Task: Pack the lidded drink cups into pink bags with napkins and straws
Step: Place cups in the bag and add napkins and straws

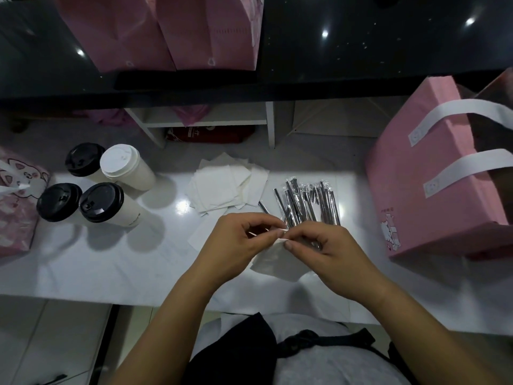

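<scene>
Both hands meet over the white counter [111,262]. My left hand [238,245] and my right hand [330,251] pinch the top edge of one white napkin [280,263], which hangs below the fingers. My right hand also seems to hold a wrapped straw, mostly hidden. A loose stack of napkins [227,184] lies beyond the hands, with a pile of wrapped dark straws [308,201] to its right. Several lidded cups stand at the left: three with black lids [101,202] and one with a white lid [120,162]. An open pink bag [427,173] with white handles stands at the right.
A pink printed bag [16,201] sits at the far left edge. Two more pink bags [177,31] stand on the black upper counter [374,45]. A shelf with packets [211,132] lies below that counter.
</scene>
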Demonstrator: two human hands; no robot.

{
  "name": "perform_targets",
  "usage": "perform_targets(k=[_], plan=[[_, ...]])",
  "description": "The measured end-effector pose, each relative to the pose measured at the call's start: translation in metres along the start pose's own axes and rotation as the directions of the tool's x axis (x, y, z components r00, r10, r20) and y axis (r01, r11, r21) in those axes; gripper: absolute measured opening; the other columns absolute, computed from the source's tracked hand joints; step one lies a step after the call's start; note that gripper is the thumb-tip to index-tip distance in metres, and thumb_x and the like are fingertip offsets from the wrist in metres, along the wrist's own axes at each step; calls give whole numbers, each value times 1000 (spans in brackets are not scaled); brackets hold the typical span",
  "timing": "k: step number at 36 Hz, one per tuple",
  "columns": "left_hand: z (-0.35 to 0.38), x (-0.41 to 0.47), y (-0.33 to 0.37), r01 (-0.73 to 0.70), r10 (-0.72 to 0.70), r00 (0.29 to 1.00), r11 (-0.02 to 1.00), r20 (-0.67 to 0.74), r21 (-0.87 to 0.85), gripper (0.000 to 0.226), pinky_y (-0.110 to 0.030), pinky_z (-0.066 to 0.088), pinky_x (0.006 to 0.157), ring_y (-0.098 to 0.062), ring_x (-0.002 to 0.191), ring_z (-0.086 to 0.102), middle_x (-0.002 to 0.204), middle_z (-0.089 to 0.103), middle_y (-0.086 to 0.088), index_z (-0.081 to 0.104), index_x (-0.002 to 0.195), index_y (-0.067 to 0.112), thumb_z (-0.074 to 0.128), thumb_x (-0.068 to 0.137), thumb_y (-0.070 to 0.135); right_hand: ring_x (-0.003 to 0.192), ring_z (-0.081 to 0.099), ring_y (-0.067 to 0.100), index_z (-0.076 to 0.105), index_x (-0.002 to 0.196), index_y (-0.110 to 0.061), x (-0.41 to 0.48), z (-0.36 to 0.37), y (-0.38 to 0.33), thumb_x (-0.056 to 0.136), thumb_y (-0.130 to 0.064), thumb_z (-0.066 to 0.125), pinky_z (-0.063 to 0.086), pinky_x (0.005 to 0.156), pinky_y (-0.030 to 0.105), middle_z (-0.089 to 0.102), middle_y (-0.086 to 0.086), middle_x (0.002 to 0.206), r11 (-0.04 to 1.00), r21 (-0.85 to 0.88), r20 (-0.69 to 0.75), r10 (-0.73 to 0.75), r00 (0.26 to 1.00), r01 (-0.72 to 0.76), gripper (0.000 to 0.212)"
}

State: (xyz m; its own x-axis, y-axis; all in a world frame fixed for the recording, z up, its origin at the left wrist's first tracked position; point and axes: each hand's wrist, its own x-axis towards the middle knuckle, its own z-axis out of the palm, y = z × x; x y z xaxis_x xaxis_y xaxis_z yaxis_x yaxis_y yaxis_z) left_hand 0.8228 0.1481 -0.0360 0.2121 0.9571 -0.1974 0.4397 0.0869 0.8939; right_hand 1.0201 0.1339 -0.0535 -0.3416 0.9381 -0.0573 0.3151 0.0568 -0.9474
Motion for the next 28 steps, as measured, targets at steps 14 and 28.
perform_targets(k=[14,28], plan=[[2,-3,11,-4,-3,1000,951,22,309,10,-38,53,86,-4,92,65,92,73,17,78,91,32,69,88,27,104,55,3,76,97,-24,-1,-4,-1,89,-29,63,43,88,19,55,-14,108,944,-315,45,-83,996,93,15],[-3,-13,21,103,-117,993,945,25,312,10,-13,46,76,6,88,60,85,69,18,70,82,32,65,88,27,95,61,8,77,96,-20,-3,6,-9,89,-25,65,49,83,28,60,-14,99,963,-236,70,-116,991,129,15]])
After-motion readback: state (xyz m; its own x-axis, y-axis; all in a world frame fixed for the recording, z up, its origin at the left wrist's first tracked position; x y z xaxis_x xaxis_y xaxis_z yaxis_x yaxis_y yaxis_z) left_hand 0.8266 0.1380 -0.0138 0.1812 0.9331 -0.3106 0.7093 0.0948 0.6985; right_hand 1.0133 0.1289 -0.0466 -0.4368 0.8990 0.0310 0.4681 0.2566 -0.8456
